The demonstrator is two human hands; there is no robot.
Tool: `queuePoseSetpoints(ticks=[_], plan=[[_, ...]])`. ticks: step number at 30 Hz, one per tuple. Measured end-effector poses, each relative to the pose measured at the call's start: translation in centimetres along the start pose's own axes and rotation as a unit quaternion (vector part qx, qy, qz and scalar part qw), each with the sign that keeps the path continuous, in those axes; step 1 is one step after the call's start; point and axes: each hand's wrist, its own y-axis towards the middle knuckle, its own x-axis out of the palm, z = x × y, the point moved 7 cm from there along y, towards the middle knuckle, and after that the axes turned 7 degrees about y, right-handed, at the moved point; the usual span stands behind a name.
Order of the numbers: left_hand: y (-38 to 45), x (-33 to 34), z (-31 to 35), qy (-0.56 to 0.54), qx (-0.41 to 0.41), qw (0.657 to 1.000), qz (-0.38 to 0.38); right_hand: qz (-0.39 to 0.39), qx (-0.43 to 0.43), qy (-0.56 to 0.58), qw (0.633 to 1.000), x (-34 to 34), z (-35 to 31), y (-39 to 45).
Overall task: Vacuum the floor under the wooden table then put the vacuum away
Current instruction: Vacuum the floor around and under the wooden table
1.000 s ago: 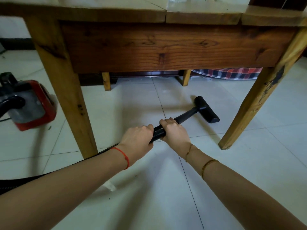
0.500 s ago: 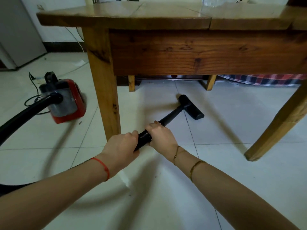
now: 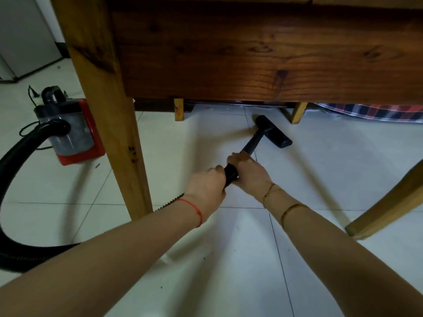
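- Both hands were wrapped around the black wand [image 3: 251, 145], one right behind the other. Right hand [image 3: 248, 171] was in front, so closer to the head; left hand [image 3: 206, 186] gripped just behind it, about where the ribbed hose [image 3: 20, 161] joins on.
- The wand pointed up and a bit to the right, away from the person. The black floor head [image 3: 273, 131] sat crosswise at its far end, flat on the pale tile floor [image 3: 183, 145] under the counter [image 3: 251, 53], close to the two back legs.
- Looked to me like the vacuuming part was only mid-way. I'd guess any next stroke runs along that same line, in or out.
- The vacuum [image 3: 71, 129] itself was a small red and grey canister off to the left, beyond the near counter leg [image 3: 109, 124], hose looping back from it toward the hands.
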Motion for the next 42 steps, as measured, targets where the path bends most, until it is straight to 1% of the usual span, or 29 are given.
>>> queuePoseSetpoints(ticks=[2,5,9,12,16,23,26,29,33,37,42], plan=[[2.0,0.1,1.3,0.012,0.002,1.000,0.008,0.011,0.028,-0.019,0.999,-0.6,2.0,0.9],[4.6,-0.2,2.8,0.010,-0.003,1.000,-0.004,0.014,0.063,-0.004,0.998,-1.5,4.4,1.9],[6.1,-0.9,3.7,-0.010,-0.008,1.000,-0.010,0.016,0.059,0.028,0.998,-2.4,5.9,2.2],[5.5,-1.2,3.5,-0.019,-0.011,1.000,0.000,0.017,0.048,0.032,0.998,-2.6,5.6,1.8],[3.2,-1.5,2.3,-0.001,-0.009,1.000,0.012,0.012,0.024,0.042,0.999,-2.2,3.1,0.9],[-2.8,-2.4,-1.6,-0.020,-0.025,0.999,-0.013,-0.013,-0.027,0.072,0.997,-0.6,-3.5,-0.8],[-5.6,-3.0,-3.2,-0.006,-0.022,1.000,-0.011,-0.011,-0.060,0.082,0.995,-0.2,-6.7,-1.8],[-8.0,-3.4,-4.5,0.002,-0.016,1.000,-0.024,-0.005,-0.093,0.093,0.991,0.0,-9.7,-2.9],[-10.9,-3.9,-6.0,0.014,-0.029,0.999,-0.021,-0.015,-0.123,0.094,0.988,0.4,-12.8,-4.1],[-12.9,-4.0,-6.9,0.018,-0.037,0.999,-0.024,-0.025,-0.139,0.085,0.986,0.8,-14.6,-4.9],[-12.9,-3.7,-7.1,0.032,-0.047,0.998,-0.021,-0.019,-0.136,0.062,0.989,1.0,-14.7,-4.5]])
